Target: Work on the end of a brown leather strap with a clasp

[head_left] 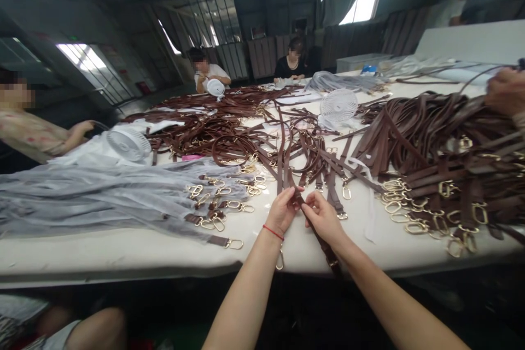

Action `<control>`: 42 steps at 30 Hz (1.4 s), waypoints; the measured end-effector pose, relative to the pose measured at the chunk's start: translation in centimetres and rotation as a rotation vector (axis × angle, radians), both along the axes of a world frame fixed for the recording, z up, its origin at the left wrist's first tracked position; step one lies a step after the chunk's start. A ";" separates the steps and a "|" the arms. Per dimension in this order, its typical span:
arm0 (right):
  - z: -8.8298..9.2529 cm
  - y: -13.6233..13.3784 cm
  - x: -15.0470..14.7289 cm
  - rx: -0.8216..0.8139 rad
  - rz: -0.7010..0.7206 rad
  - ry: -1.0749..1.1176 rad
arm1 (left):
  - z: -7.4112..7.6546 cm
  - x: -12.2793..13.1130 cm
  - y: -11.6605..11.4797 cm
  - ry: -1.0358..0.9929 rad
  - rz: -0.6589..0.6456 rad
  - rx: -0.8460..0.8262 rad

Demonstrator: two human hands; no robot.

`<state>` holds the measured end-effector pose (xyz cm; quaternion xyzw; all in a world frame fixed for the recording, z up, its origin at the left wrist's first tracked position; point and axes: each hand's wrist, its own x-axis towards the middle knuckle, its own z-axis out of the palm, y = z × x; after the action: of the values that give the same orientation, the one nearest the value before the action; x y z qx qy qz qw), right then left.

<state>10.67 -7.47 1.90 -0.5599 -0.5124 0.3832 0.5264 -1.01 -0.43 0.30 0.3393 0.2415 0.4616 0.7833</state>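
Note:
Between my two hands runs a dark brown leather strap [318, 235], its lower end hanging over the table's front edge. The fingers of my left hand [284, 210], with a red cord at the wrist, are closed on the strap. Just to the right, my right hand [324, 219] pinches the same strap between thumb and fingers. A gold clasp [280, 260] hangs below my left wrist. Beyond my hands, more brown straps with gold buckles [303, 142] lie loosely tangled. What exactly my fingertips press on is too small to make out.
Straps in grey wrapping [102, 191] cover the left side, their gold clasps towards me. A big strap heap [435, 136] lies right. White fans [338, 105] stand on the white table [135, 257]. Several people sit or stand around it; another person's hand [506, 90] is at far right.

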 end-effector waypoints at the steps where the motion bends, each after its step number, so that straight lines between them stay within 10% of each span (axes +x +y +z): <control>1: 0.0 0.2 0.0 -0.023 -0.012 -0.001 | 0.0 0.1 0.0 -0.007 0.014 0.017; 15: -0.6 1.8 -0.2 -0.122 0.161 0.053 | -0.3 0.5 0.2 -0.014 0.027 -0.049; 22: -0.2 0.5 -0.7 0.095 -0.027 -0.128 | -0.5 0.7 0.6 -0.031 0.090 -0.132; 42: -0.2 1.6 -0.2 0.038 -0.104 -0.104 | -1.0 0.8 0.5 -0.035 0.072 -0.056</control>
<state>10.43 -5.84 1.66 -0.5948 -0.5166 0.3159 0.5287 -0.18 0.06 -0.73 0.3004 0.2524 0.4884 0.7795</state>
